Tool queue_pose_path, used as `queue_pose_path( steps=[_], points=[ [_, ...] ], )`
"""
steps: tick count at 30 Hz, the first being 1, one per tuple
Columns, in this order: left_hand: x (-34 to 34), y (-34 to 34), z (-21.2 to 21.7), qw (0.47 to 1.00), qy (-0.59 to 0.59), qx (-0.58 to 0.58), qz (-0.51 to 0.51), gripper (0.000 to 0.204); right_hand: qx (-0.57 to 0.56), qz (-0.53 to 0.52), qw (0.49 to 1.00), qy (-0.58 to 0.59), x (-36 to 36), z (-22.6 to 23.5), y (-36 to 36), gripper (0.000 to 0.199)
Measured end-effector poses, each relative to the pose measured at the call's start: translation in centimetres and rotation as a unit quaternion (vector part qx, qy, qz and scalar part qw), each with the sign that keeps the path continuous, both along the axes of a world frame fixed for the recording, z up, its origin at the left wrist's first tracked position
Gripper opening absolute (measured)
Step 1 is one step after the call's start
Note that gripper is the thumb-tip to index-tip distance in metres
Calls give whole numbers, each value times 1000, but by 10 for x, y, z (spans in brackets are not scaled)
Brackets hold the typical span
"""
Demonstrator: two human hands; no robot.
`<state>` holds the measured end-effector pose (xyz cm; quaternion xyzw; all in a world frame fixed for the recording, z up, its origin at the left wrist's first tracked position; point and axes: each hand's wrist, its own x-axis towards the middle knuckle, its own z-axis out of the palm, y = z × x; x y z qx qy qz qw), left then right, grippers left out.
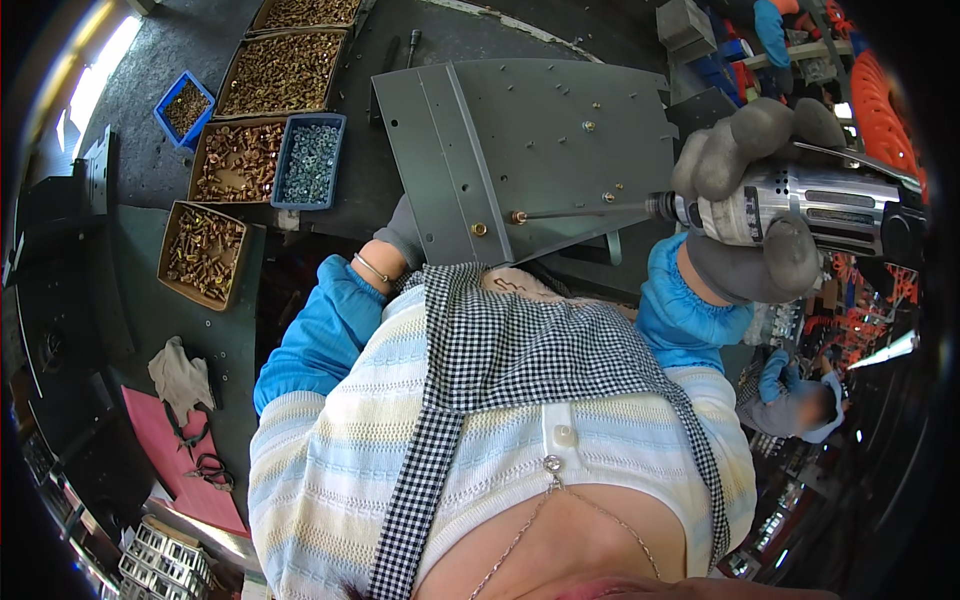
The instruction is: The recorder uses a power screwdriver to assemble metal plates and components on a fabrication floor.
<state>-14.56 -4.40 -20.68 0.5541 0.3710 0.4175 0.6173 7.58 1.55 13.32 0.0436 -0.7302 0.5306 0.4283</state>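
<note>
A silver-and-black power drill (810,205) is in my right hand (728,155), its grey-gloved fingers wrapped round the body. The drill's long thin bit points left, and its tip meets a brass-coloured bolt (518,217) on a dark grey metal panel (540,130). A second brass-coloured bolt (479,230) sits left of it, across the panel's raised ridge. My left hand (403,235), also in a grey glove, is at the panel's near left edge; its fingers are hidden behind the panel. Several small studs stand on the panel, some with nuts.
Cardboard boxes of brass-coloured bolts (280,75) and a blue bin of silver nuts (310,165) stand at the left. A smaller blue bin (184,110) is beyond. Scissors (210,470) lie on a pink sheet (160,440). Another person (790,400) works at the right.
</note>
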Motion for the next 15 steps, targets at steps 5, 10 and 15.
queue_pose_path(
  steps=[5, 10, 15],
  points=[
    [-25, -6, 9, 966, 222, 133, -23, 34, 13, -5, 1000, 11, 2, 4, 1, 71],
    [-68, -5, 77, 956, 132, -159, 209, 40, -18, -101, 993, 51, 11, 19, -9, 71],
    [-55, -14, 196, 982, 41, 96, 156, 57, -20, -33, 999, 22, 49, 38, 2, 76]
  ],
)
